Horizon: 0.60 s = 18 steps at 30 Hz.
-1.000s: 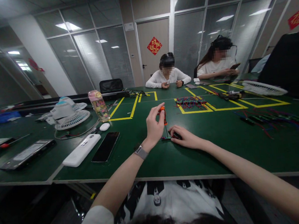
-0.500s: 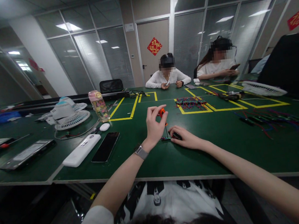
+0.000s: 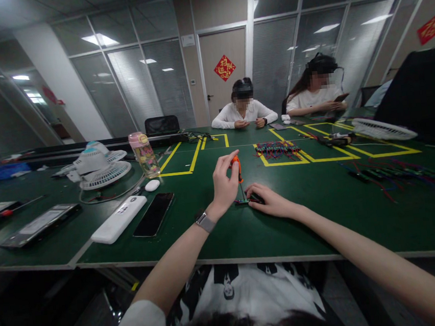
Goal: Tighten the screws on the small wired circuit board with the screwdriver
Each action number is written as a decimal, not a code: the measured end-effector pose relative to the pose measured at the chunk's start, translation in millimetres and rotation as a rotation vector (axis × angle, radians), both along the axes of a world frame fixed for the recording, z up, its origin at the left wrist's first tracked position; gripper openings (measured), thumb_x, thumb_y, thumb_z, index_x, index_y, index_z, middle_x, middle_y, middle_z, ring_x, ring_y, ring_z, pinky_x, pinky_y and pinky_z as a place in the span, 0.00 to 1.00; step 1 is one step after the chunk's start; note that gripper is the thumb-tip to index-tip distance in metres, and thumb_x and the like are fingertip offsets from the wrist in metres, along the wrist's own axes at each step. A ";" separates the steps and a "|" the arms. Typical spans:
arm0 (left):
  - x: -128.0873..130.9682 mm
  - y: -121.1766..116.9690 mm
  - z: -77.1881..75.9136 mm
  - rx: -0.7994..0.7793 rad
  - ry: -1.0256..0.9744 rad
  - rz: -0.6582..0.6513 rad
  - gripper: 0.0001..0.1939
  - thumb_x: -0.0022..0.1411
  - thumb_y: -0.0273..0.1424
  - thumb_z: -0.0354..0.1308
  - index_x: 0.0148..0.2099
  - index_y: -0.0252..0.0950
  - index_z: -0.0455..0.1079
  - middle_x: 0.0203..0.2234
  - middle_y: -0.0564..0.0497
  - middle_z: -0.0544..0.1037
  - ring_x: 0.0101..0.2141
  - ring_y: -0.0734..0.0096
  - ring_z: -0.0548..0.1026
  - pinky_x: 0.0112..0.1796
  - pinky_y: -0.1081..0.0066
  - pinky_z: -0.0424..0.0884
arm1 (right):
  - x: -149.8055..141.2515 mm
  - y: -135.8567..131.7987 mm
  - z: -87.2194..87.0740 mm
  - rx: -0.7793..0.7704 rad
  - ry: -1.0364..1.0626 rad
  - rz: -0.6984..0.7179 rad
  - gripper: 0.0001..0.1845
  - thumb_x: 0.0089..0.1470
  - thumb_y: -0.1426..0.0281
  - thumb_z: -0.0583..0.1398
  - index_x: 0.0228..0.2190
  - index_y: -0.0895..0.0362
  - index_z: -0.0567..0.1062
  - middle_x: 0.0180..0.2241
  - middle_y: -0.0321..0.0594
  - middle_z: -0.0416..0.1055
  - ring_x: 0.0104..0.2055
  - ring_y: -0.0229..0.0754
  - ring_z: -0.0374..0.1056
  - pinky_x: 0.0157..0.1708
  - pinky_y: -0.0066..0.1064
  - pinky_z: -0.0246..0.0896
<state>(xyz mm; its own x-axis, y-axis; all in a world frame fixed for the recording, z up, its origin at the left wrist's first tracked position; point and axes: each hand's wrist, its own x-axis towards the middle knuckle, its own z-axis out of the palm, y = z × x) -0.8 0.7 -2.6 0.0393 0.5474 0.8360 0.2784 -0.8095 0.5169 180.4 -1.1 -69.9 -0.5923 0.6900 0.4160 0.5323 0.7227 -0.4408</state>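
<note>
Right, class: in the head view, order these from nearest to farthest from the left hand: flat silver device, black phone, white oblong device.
1. Black phone, left of the left hand.
2. White oblong device, left of the phone.
3. Flat silver device, farthest left of these.

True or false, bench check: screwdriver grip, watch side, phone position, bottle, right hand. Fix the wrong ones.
1. The left hand holds the orange-handled screwdriver. True.
2. The watch is on the right wrist. False: the watch is on the left wrist.
3. The black phone lies between the long white device and the left hand. True.
4. The pink-lidded bottle lies on its side. False: the bottle stands upright.
5. The right hand is down at the small green board, under the screwdriver's shaft. True.
</note>
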 end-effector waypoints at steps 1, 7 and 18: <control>0.0 0.3 -0.1 0.001 -0.001 -0.004 0.14 0.69 0.31 0.48 0.53 0.38 0.69 0.43 0.47 0.73 0.43 0.70 0.71 0.45 0.70 0.68 | 0.0 -0.1 0.1 0.000 0.001 0.000 0.05 0.56 0.72 0.59 0.36 0.55 0.69 0.42 0.45 0.68 0.46 0.48 0.65 0.49 0.43 0.61; 1.2 0.3 -1.1 -0.002 0.004 -0.010 0.13 0.66 0.31 0.53 0.52 0.41 0.70 0.40 0.49 0.71 0.40 0.71 0.71 0.43 0.71 0.69 | 0.1 -0.1 0.0 -0.004 0.007 -0.003 0.05 0.55 0.72 0.59 0.36 0.55 0.69 0.42 0.45 0.68 0.46 0.48 0.65 0.49 0.43 0.61; 0.5 0.2 -1.0 -0.005 0.025 -0.011 0.14 0.68 0.31 0.50 0.53 0.40 0.69 0.39 0.49 0.73 0.40 0.71 0.72 0.44 0.70 0.69 | 0.0 0.1 -0.4 0.011 0.003 -0.005 0.05 0.55 0.72 0.59 0.37 0.55 0.69 0.42 0.45 0.68 0.46 0.48 0.65 0.49 0.43 0.61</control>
<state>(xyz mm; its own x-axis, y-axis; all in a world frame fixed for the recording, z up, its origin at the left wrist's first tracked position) -0.3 0.9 -3.5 0.0666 0.5506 0.8321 0.2820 -0.8103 0.5136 180.4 -1.1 -70.3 -0.5878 0.6884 0.4249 0.5347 0.7248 -0.4345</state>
